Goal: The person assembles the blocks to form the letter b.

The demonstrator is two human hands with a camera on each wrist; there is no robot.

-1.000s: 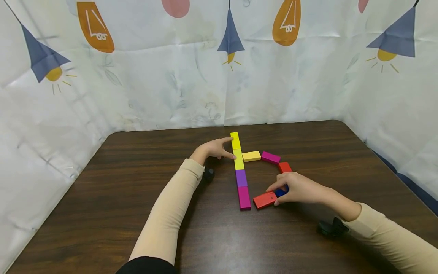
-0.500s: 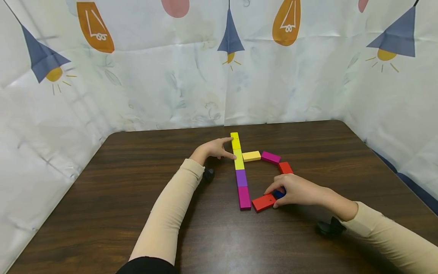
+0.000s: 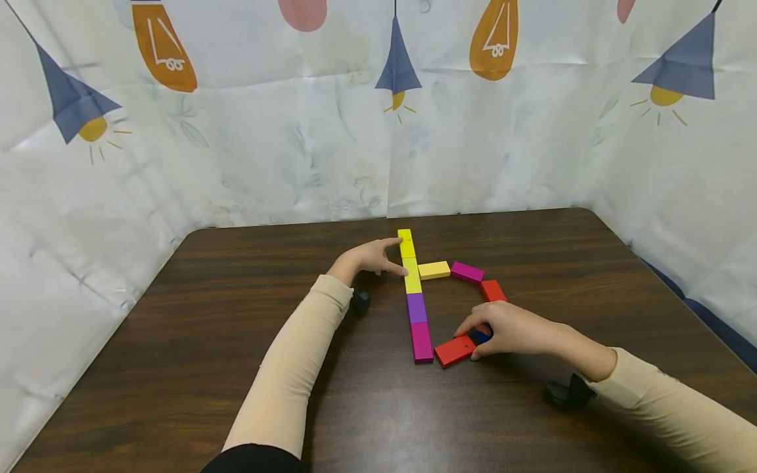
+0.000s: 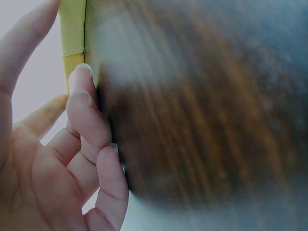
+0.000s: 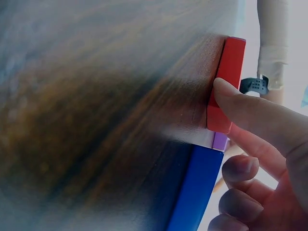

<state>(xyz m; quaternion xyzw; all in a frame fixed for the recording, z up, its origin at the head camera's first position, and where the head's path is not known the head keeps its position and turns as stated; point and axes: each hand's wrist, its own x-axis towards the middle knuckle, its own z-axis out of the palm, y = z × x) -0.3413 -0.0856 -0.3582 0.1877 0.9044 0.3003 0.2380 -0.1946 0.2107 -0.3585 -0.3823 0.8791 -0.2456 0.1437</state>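
Observation:
My right hand (image 3: 513, 328) pinches a red block (image 3: 453, 352) between thumb and index finger, low on the table. A blue block (image 5: 195, 192) stands close by, mostly covered by that hand in the head view. Just left of the red block lies a magenta block (image 3: 422, 343), the near end of a straight row. Above it in the row come a purple block (image 3: 416, 307), a yellow-green block (image 3: 412, 278) and a yellow block (image 3: 406, 243). My left hand (image 3: 369, 256) touches the left side of the two yellowish blocks with index finger and thumb stretched out, the other fingers bent.
A pale yellow block (image 3: 434, 270), a second magenta block (image 3: 468, 272) and another red block (image 3: 493, 290) curve out from the row toward the right hand. All rest on a dark wooden table (image 3: 236, 315). A printed white curtain (image 3: 260, 151) hangs behind it.
My right hand has shifted the red block slightly left and toward the near side, turning it a little. My left hand stays in place.

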